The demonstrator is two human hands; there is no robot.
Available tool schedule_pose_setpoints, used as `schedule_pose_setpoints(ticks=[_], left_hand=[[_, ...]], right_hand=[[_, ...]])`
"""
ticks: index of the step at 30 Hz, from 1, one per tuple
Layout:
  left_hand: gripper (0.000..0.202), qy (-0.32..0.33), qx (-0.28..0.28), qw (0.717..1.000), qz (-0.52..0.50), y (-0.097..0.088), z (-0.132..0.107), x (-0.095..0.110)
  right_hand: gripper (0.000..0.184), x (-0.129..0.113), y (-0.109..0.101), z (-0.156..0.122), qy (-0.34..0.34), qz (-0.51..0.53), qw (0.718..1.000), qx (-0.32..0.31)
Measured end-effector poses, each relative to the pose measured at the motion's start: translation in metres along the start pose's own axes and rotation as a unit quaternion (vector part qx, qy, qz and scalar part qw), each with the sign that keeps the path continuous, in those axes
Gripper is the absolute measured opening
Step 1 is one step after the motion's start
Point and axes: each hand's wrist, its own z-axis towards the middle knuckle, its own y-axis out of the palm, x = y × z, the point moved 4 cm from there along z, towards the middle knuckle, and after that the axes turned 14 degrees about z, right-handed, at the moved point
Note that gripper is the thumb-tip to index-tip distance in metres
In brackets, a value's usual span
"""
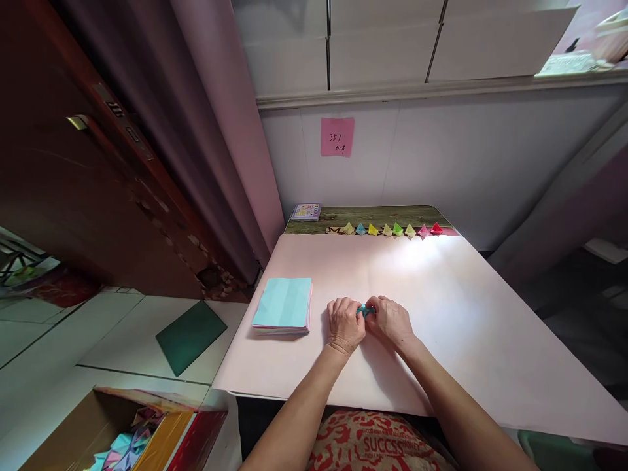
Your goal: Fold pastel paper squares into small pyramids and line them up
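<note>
Between my two hands, just above the pale table cover, is a small folded piece of blue paper (365,310), mostly hidden by my fingers. My left hand (345,322) pinches its left side with thumb and fingers. On the other side my right hand (391,318) grips it, fingers curled. To the left of my hands lies a stack of square paper (283,303) with a light blue sheet on top. A row of several small folded paper shapes in yellow, blue, green, pink and red, among them a red one (436,229), stands along the far edge.
A small printed pack (307,212) sits at the table's far left corner. A pink note (337,137) is stuck on the wall ahead. On the floor at left are a dark green mat (191,337) and a cardboard box (69,428) holding colored folded paper.
</note>
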Motion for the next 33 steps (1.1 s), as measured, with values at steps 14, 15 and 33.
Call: schedule_pose_setpoints(ticks=[14, 15, 33], left_hand=[[0.025, -0.052, -0.252, 0.961, 0.104, -0.007, 0.054, 0.014], [0.024, -0.055, -0.253, 0.961, 0.100, -0.006, 0.056, 0.012], [0.028, -0.013, -0.349, 0.931, 0.103, -0.003, 0.079, 0.003]], right_hand=[[0.015, -0.024, -0.009, 0.032, 0.047, -0.101, 0.989, -0.102], [0.017, -0.023, -0.009, 0.033, 0.052, -0.103, 0.988, -0.098], [0.020, -0.018, -0.009, 0.061, 0.069, -0.103, 0.976, -0.181]])
